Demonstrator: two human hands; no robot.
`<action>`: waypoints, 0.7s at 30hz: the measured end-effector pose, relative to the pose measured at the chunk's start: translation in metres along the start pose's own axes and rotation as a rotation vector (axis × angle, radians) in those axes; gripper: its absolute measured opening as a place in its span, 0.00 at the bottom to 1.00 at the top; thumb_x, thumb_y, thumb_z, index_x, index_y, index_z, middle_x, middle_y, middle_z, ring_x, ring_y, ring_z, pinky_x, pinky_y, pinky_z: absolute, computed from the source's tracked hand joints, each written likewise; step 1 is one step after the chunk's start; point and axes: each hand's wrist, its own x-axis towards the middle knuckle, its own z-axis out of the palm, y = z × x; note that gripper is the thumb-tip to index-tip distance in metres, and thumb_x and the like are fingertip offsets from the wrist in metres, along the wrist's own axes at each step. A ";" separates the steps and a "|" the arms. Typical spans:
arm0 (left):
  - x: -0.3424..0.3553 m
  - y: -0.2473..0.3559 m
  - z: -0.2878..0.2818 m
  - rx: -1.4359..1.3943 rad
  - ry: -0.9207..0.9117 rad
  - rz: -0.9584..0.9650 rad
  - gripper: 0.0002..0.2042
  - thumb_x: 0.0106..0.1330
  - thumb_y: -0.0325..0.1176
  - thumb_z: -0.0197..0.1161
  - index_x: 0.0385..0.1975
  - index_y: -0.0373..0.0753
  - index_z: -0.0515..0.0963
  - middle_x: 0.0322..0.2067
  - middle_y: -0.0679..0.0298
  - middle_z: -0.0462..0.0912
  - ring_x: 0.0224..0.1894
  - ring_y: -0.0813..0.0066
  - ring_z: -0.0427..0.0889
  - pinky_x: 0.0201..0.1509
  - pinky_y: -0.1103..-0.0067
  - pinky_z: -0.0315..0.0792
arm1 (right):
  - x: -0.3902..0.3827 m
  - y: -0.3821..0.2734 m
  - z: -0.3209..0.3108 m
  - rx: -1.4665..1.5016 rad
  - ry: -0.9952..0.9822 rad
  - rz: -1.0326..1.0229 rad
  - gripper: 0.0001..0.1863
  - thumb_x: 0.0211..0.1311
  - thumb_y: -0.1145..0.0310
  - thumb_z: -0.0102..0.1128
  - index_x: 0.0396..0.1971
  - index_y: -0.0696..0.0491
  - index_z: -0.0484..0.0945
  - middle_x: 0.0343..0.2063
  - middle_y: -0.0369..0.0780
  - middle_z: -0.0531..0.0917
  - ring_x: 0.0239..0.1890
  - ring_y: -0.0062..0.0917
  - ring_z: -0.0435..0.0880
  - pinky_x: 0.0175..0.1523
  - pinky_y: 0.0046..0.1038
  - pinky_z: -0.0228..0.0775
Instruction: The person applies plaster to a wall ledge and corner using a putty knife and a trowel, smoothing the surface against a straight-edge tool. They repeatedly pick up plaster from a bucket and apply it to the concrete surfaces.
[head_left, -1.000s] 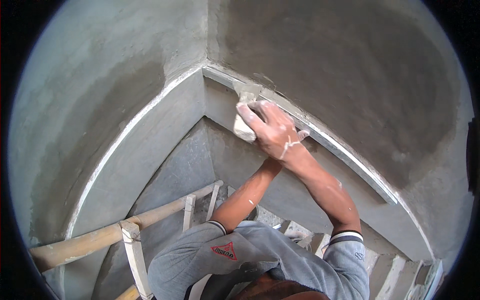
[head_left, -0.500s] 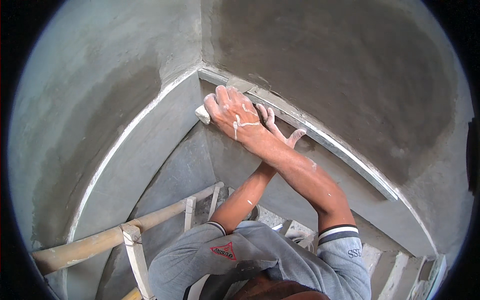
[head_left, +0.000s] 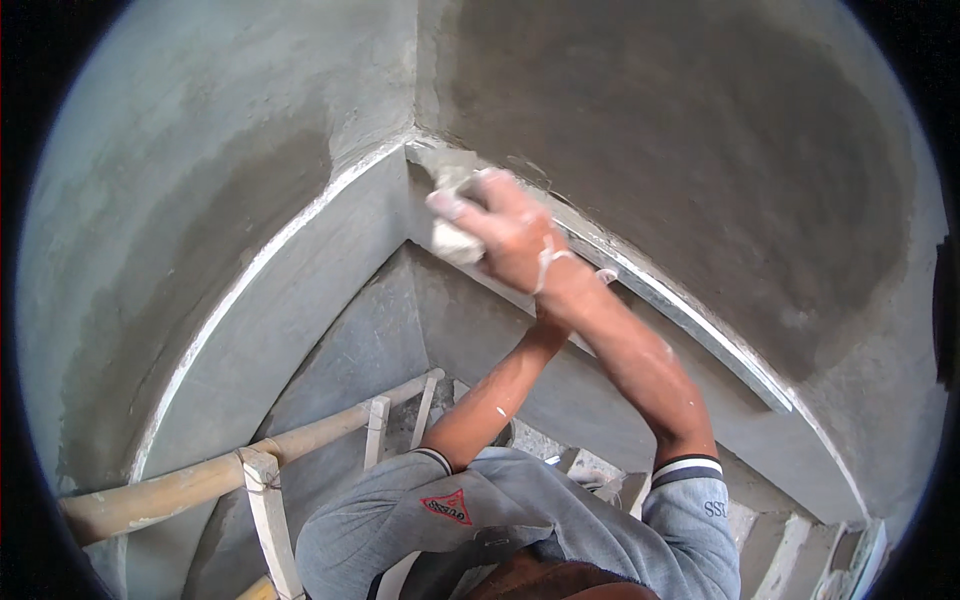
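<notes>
At the corner, toward twelve o'clock, a pale sponge point(head_left: 452, 238) is gripped in the right hand point(head_left: 512, 238) and pressed on the grey ledge point(head_left: 690, 325). Since a moment ago, the hand has been drawn back toward the corner point(head_left: 415, 140). The left hand is hidden behind the right wrist; its grip cannot be told. The wooden pole point(head_left: 200, 480) lies at seven o'clock.

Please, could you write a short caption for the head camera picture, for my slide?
A hand presses a pale pad into the grey plastered corner ledge, above a wooden pole.
</notes>
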 end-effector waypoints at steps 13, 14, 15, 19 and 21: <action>0.017 0.006 0.003 0.130 0.132 0.262 0.56 0.46 0.42 0.76 0.66 0.33 0.39 0.66 0.34 0.39 0.69 0.35 0.39 0.67 0.46 0.42 | -0.008 0.073 -0.043 0.339 -0.251 0.202 0.22 0.43 0.74 0.70 0.44 0.54 0.80 0.46 0.43 0.82 0.48 0.34 0.81 0.52 0.31 0.72; 0.017 0.008 0.001 0.139 0.117 0.238 0.56 0.46 0.42 0.75 0.66 0.32 0.38 0.66 0.34 0.39 0.69 0.34 0.39 0.66 0.46 0.43 | -0.009 0.070 -0.047 0.361 -0.275 0.301 0.22 0.44 0.73 0.71 0.44 0.54 0.80 0.46 0.43 0.82 0.48 0.33 0.81 0.53 0.30 0.72; 0.017 0.010 0.001 0.147 0.102 0.213 0.56 0.47 0.43 0.75 0.67 0.32 0.38 0.66 0.34 0.39 0.69 0.34 0.40 0.66 0.46 0.43 | -0.013 0.071 -0.051 0.359 -0.276 0.305 0.22 0.44 0.73 0.71 0.44 0.54 0.80 0.46 0.43 0.82 0.48 0.33 0.81 0.53 0.30 0.72; 0.017 0.008 -0.001 0.211 0.107 0.235 0.55 0.48 0.42 0.74 0.66 0.30 0.38 0.66 0.33 0.39 0.69 0.33 0.41 0.66 0.46 0.44 | -0.032 0.076 -0.077 0.353 -0.307 0.305 0.21 0.46 0.71 0.72 0.44 0.54 0.81 0.47 0.44 0.82 0.49 0.33 0.81 0.53 0.31 0.72; 0.016 0.007 0.001 0.199 0.140 0.262 0.54 0.48 0.41 0.74 0.66 0.29 0.40 0.66 0.33 0.40 0.68 0.33 0.42 0.66 0.47 0.44 | -0.045 0.076 -0.093 0.368 -0.321 0.273 0.21 0.46 0.70 0.72 0.44 0.54 0.81 0.47 0.44 0.82 0.50 0.34 0.81 0.53 0.32 0.72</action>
